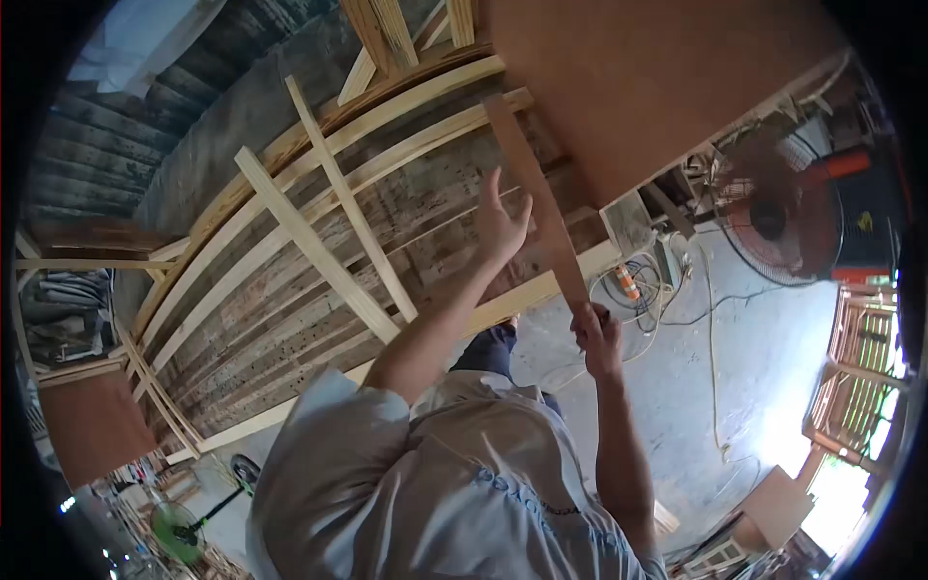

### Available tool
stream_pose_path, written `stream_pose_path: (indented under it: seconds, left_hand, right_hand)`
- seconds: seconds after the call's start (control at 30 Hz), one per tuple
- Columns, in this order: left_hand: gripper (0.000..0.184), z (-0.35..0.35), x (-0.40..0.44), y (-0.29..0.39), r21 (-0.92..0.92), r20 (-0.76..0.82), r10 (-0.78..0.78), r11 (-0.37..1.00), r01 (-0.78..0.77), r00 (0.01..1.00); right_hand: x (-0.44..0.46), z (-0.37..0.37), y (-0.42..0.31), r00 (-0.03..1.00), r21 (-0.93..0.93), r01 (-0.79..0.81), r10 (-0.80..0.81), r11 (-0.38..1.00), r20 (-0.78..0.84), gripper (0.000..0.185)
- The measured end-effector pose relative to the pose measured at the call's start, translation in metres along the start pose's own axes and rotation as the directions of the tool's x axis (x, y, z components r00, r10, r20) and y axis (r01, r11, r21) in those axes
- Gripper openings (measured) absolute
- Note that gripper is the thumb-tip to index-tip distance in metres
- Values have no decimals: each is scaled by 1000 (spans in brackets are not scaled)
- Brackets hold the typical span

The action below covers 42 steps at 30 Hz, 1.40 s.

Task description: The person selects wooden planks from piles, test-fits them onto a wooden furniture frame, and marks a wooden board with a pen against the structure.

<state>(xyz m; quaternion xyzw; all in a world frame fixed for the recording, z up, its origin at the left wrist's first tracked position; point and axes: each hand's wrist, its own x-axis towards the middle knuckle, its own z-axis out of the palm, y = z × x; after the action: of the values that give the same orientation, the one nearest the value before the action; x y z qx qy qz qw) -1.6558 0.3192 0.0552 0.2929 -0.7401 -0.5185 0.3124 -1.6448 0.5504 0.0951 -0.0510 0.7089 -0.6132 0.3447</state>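
A long, narrow brown wooden strip point(539, 198) slants across the bench, its far end resting over the pale curved slats. My right hand point(598, 338) is closed round its near end, and a small dark spot shows at the fingers that I cannot make out. Just left of the strip's middle, my left hand point(505, 227) is raised with thumb and fingers apart, holding nothing. Its thumb comes close to the strip's edge; whether they touch, I cannot tell. Two loose pale battens point(314, 253) lie crosswise over the curved slats point(411, 150) to the left.
The worn plank bench point(406, 198) spreads beneath the slats. A large brown panel point(657, 77) covers the upper right. On the right stands a fan point(773, 217), with cables and an orange-and-white bottle point(628, 282) near the bench edge. A green fan point(177, 534) stands lower left.
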Motion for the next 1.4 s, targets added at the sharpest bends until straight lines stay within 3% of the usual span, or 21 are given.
stream_pose_path:
  seconds: [0.03,0.1,0.2,0.27,0.37,0.43,0.47,0.5,0.57,0.6,0.67,0.8,0.9,0.97,1.0,1.07,1.13,1.2,1.27,1.37,1.4]
  left_hand:
    - [58,8,18,-6,2,-11,-23,1000,23,1000]
    - [58,22,56,-15,369,-35,327,882,-291,944]
    - [59,37,100,-23,381,13,223,900,-211,975]
    - [59,47,117,-33,407,32,217,889,-211,976]
    - [62,61,131,-37,716,97,239,658,-235,966]
    - [53,65,135,-24,586,82,51,805,-90,995]
    - [44,58,137,-7,203,63,73,976,-84,995]
    - [44,67,143,-20,205,62,81,974,-92,995]
    - [36,88,141,-42,120,-82,-306,942,314,949]
    - [36,93,140,-44,117,-77,-312,940,319,947]
    - [40,99,134,-41,-247,139,-555,782,572,820]
    - [47,96,138,-35,-211,153,-540,800,561,828]
    - [46,105,135,-56,-90,93,-457,881,465,884]
    - [43,124,131,-86,-138,54,-452,880,455,890]
    - [43,125,131,-86,-158,51,-459,873,461,887]
    - [42,124,132,-80,-166,4,-444,883,439,896]
    - [41,114,133,-65,-247,43,-443,864,439,896]
    - [39,107,134,-56,-394,100,-432,810,435,896]
    - [37,105,133,-55,-341,59,-424,842,418,904]
    - [35,102,137,-48,-290,3,-424,866,407,905]
    - [34,101,139,-47,-302,-7,-437,858,415,899]
  right_hand:
    - [22,-5,-4,1000,-44,8,-7,999,16,33]
    - [66,-6,-18,1000,7,8,-8,1000,21,30]
    - [117,-7,-33,996,108,43,-51,993,68,24]
    - [139,-4,-40,996,239,-94,92,967,19,23]
    - [163,-13,-27,976,458,-217,179,862,125,16]
    - [168,-16,-25,951,594,-308,241,743,193,15]
    - [172,-17,-18,944,584,-329,259,742,203,16]
    - [173,-16,-17,938,578,-346,277,739,207,18]
    - [176,-15,-12,939,608,-342,252,717,233,14]
    - [179,-15,-9,944,630,-325,278,705,176,13]
    - [178,-10,-13,944,665,-259,328,701,21,12]
    - [157,-13,-34,871,291,-481,488,827,54,21]
    - [134,-1,-67,861,225,-508,476,832,180,37]
    - [141,25,-92,929,257,-367,366,894,56,46]
    - [152,35,-107,986,136,-164,157,977,58,50]
    - [187,42,-140,997,-242,-26,43,970,64,51]
    - [221,72,-181,971,-168,-224,235,960,48,43]
    - [282,102,-174,980,-82,181,-173,980,94,30]
    - [349,117,-165,871,-433,489,-447,757,202,21]
    - [409,156,-165,850,-465,520,-488,717,198,21]
    - [424,167,-166,759,-556,624,-594,549,266,22]
